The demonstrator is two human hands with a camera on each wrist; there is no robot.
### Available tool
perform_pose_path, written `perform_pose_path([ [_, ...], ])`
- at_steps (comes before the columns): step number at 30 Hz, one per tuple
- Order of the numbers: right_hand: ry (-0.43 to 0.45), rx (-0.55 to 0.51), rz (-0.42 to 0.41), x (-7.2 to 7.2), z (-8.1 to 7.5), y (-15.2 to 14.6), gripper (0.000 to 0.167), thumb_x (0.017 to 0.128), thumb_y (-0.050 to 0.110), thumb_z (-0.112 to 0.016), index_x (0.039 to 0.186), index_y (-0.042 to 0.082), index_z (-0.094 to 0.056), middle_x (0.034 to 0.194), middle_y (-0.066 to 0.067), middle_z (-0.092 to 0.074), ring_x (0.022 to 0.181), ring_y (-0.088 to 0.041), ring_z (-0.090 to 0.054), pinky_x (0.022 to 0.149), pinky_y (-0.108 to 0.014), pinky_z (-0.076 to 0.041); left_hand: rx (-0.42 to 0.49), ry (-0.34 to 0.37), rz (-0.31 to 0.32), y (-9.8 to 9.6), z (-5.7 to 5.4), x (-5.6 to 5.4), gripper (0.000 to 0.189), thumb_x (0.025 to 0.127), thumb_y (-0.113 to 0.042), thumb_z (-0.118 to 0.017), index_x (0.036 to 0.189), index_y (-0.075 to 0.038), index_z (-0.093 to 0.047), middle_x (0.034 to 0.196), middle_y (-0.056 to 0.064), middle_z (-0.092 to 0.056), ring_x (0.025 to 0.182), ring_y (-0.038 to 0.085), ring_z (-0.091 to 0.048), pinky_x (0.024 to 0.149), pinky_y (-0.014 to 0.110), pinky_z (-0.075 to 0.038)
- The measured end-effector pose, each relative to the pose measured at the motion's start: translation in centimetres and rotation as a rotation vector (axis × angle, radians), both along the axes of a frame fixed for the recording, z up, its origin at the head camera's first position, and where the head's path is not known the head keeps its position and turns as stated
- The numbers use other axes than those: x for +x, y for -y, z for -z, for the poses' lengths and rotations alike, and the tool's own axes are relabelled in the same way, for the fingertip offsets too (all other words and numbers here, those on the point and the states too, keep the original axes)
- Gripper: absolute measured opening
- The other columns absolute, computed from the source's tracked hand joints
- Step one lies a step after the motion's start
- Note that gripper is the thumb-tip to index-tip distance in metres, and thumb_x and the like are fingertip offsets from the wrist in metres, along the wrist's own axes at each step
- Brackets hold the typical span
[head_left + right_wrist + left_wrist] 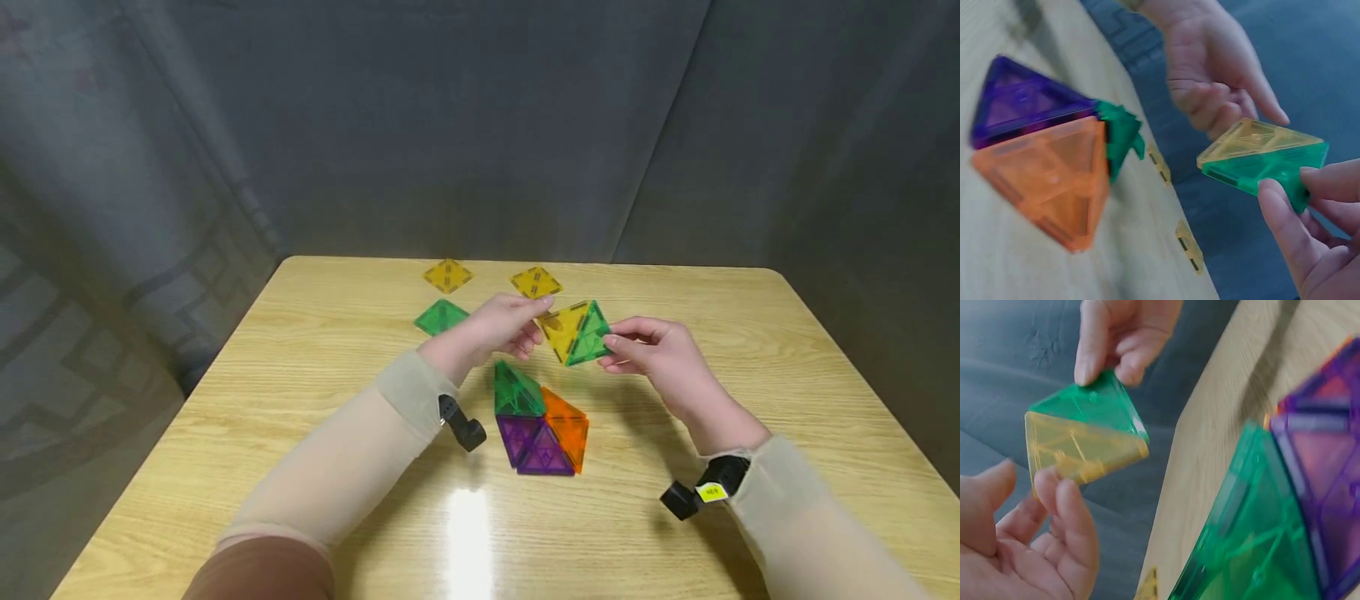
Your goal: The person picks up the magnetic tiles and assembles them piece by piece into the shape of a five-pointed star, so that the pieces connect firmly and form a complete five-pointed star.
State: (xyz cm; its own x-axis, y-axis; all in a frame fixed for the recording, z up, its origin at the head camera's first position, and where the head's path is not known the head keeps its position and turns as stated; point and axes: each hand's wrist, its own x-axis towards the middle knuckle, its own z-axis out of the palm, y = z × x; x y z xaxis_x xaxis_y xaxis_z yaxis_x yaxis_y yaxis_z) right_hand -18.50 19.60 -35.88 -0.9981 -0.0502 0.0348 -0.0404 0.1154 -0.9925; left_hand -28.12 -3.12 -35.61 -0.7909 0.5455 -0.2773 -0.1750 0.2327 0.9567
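Above the table, my right hand (663, 354) pinches a translucent green triangular magnetic tile (589, 342) between thumb and fingers. A yellow triangular magnetic tile (562, 332) is joined to it along one edge. My left hand (498, 329) is at the yellow tile's other side; in the left wrist view its fingertips touch or nearly touch that tile (1079, 447), with the thumb held apart. Below the hands stands a raised shape of joined tiles: green (519, 393), purple (546, 452) and orange (568, 429). The right wrist view shows its orange side (1054, 178) close up.
Two yellow diamonds of tiles, one at left (447, 276) and one at right (536, 282), lie near the back edge of the wooden table (337, 287). A green diamond (441, 317) lies partly behind my left hand. Grey curtains (450, 125) surround the table.
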Motion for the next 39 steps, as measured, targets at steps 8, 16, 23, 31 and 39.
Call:
perform_pose_path([
  [8, -0.069, 0.038, 0.063, 1.5, 1.1, 0.8, 0.034, 0.095, 0.008, -0.067, 0.117, -0.016, -0.061, 0.1, -0.013, -0.068, 0.086, -0.02, -0.071, 0.079, -0.032, -0.059, 0.093, 0.123, -0.024, 0.0, 0.0, -0.1, 0.03, 0.099, -0.021, -0.061, 0.117, 0.002, -0.067, 0.078, 0.006, -0.066, 0.062, 0.012, -0.06, 0.062, 0.023, -0.053],
  [16, 0.009, -0.267, 0.004, 2.3, 1.3, 0.0, 0.028, 0.093, 0.0, -0.066, 0.119, -0.01, -0.062, 0.103, -0.01, -0.065, 0.088, -0.019, -0.068, 0.083, -0.032, -0.057, 0.095, 0.169, 0.071, 0.3, -0.2, 0.0, 0.028, 0.096, -0.007, -0.064, 0.123, 0.002, -0.062, 0.089, 0.005, -0.065, 0.058, 0.009, -0.05, 0.054, 0.02, -0.037],
  [23, 0.16, -0.178, -0.179, 2.1, 1.7, -1.0, 0.028, 0.093, -0.003, -0.064, 0.12, -0.006, -0.058, 0.1, -0.011, -0.067, 0.088, -0.024, -0.069, 0.082, -0.036, -0.058, -0.02, 0.074, 0.238, 0.9, 0.0, -0.2, 0.031, 0.095, -0.007, -0.066, 0.125, -0.001, -0.065, 0.084, 0.003, -0.064, 0.061, 0.013, -0.046, 0.057, 0.024, -0.038],
  [31, 0.19, 0.042, -0.23, 1.7, 2.2, -1.4, 0.014, 0.092, 0.006, -0.068, 0.105, 0.003, -0.071, 0.088, 0.001, -0.07, 0.075, -0.015, -0.057, 0.059, -0.024, -0.046, -0.236, -0.145, 0.475, 1.0, -0.3, -0.8, 0.024, 0.094, -0.015, -0.066, 0.116, -0.007, -0.068, 0.106, 0.001, -0.07, 0.092, 0.017, -0.059, 0.085, 0.034, -0.047],
  [39, 0.228, 0.021, -0.245, 0.8, 4.0, -1.1, 0.01, 0.09, 0.004, -0.069, 0.099, 0.007, -0.069, 0.085, 0.001, -0.069, 0.071, -0.014, -0.057, 0.056, -0.023, -0.043, -0.316, -0.144, 0.522, -0.1, 0.5, -1.8, 0.02, 0.094, -0.01, -0.066, 0.114, -0.006, -0.067, 0.109, 0.001, -0.069, 0.109, 0.015, -0.059, 0.113, 0.044, -0.031],
])
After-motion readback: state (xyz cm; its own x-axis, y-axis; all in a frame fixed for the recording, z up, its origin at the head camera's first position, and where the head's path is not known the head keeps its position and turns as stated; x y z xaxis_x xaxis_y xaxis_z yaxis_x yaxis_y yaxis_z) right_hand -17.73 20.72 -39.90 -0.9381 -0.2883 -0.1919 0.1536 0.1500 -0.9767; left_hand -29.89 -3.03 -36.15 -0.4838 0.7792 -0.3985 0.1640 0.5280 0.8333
